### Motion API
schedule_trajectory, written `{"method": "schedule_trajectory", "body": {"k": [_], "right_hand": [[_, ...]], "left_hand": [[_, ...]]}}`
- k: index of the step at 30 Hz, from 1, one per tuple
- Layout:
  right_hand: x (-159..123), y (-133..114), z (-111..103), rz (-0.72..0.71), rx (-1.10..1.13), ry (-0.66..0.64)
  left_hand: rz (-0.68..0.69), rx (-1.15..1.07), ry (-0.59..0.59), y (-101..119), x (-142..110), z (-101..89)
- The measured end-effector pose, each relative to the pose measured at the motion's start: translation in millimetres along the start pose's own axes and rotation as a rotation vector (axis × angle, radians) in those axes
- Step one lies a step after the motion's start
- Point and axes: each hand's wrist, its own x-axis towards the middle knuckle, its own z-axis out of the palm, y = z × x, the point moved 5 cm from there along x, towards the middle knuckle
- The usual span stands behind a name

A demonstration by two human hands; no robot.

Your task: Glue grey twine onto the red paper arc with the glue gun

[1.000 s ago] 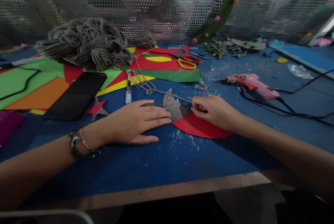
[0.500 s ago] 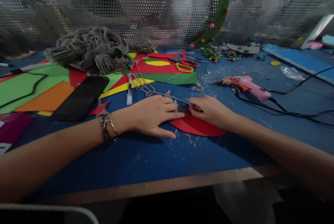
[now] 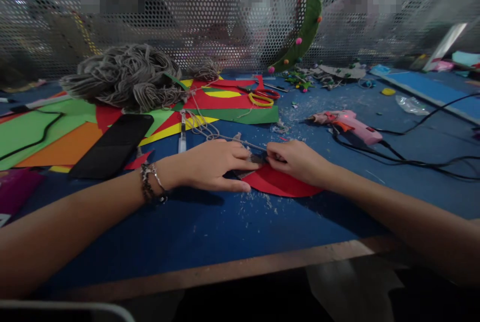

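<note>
On the right hand (image 3: 294,162), we see the fingers curled in, thumb and forefinger brought together on a grey yarn strand (image 3: 245,142) that slants in from the left, just right of the middle of the frame. The left hand (image 3: 217,164) lies palm down near the centre, its fingers stretched toward the right and its thumb spread away below; it grips nothing that we can see, and its fingertips lie over the dark grey part of a red paper piece (image 3: 283,183), close beside the other hand's pinch. This piece sits on the blue tabletop (image 3: 210,232), partly under both hands. We cannot make out the whole of its grey part, which the left fingers mostly cover, and the tips of the right fingers are lost in shadow. Both forearms slant in from the lower corners, cut off by the frame's edges, with bracelets (image 3: 146,184) around the left wrist. Farther out, we find a black phone (image 3: 112,147) at left, scissors (image 3: 262,101) above centre, a pink glue gun (image 3: 352,124) at right and a heap of grey yarn (image 3: 123,74) at upper left. Across the top, a perforated screen (image 3: 210,27) leaves the shapes behind it blurred.
</note>
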Motion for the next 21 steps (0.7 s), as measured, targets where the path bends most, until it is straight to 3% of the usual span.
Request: {"method": "schedule_trajectory", "body": {"k": [10,13,18,19,21], "right_hand": [[-3.3,-2.7,1.4,-0.113,-0.016,0.104],[-5.3,-0.8,-3.9,-0.153,0.111,0.216],[-12.9,12.2,-34.3,-0.100,0.311,0.468],[-15.9,11.7,-38.6,-0.103,0.301,0.455],[-23.0,4.1,-38.1,-0.166,0.237,0.299]], "left_hand": [[-0.055,0.046,-0.043,5.1,-18.5,-2.0],[-0.090,-0.082,-0.038,1.5,-20.1,-7.9],[-0.183,-0.283,-0.060,-12.3,-19.6,-17.1],[-0.189,-0.276,-0.052,-14.3,-18.4,-17.4],[-0.178,-0.243,-0.036,-16.6,-14.0,-15.6]]}}
